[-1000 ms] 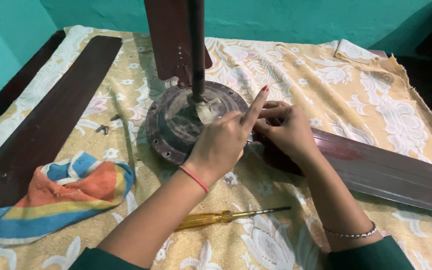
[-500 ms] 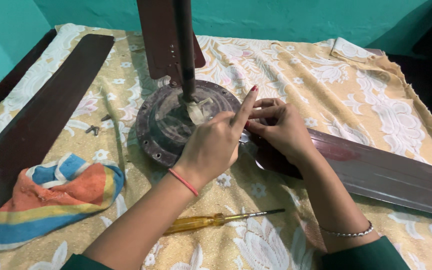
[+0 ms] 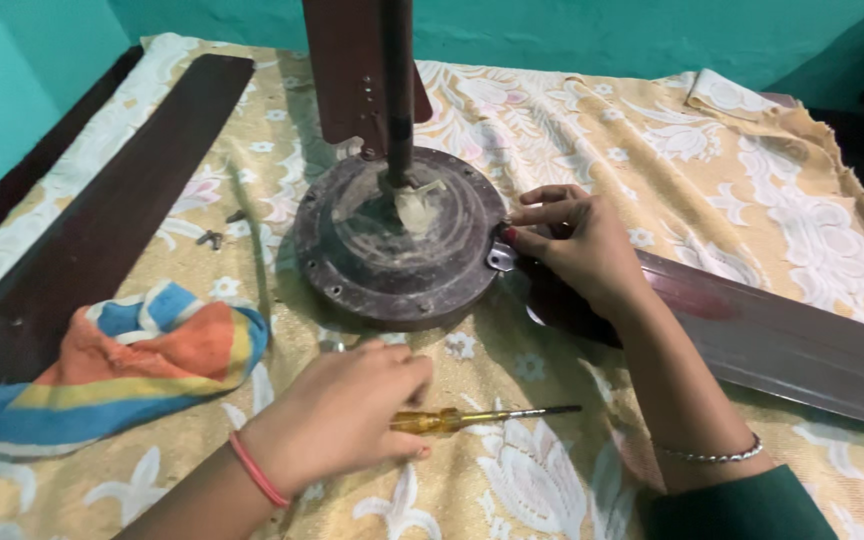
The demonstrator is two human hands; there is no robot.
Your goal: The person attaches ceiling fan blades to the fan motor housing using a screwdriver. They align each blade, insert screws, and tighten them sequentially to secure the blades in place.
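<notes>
Her left hand (image 3: 337,415) rests curled over the yellow-handled screwdriver (image 3: 472,417) on the floral cloth (image 3: 752,200); the right hand (image 3: 572,245) pinches a metal bracket (image 3: 501,258) at the dusty round fan motor (image 3: 397,235). A striped rag (image 3: 117,365) lies nearby.

No packages, labels, signs or screens anywhere in view.

Striped cloth (image 3: 117,370), orange, blue and yellow, lay crumpled on the floral bedsheet (image 3: 752,180); beside the cloth, a detached dark blade (image 3: 102,210); small screws (image 3: 212,238) just beyond.
</notes>
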